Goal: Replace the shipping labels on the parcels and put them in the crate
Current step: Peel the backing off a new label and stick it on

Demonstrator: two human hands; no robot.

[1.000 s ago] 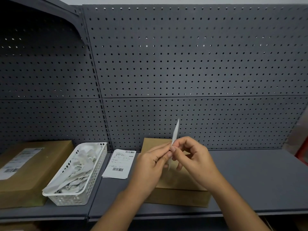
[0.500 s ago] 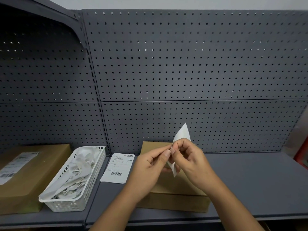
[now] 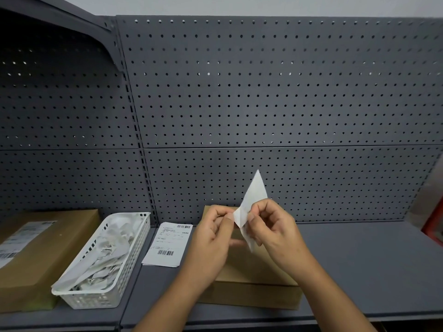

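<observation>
The left hand (image 3: 211,238) and the right hand (image 3: 273,231) hold a white label sheet (image 3: 254,200) up over a brown parcel (image 3: 251,276) lying flat on the grey shelf (image 3: 359,259). The fingers (image 3: 229,215) of each hand pinch its left corner. A printed shipping label (image 3: 169,243) lies on the shelf just left of the parcel, beside a white basket (image 3: 100,300) of paper scraps.

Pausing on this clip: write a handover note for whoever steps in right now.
Left grip and right grip both pinch a white label above the middle parcel.
A printed label lies flat on the shelf left of it; the white basket holds paper scraps; the far-left parcel carries a stuck label.
Done: unclear; no crate in view.
Left: stick the label on, crate the parcels.
</observation>
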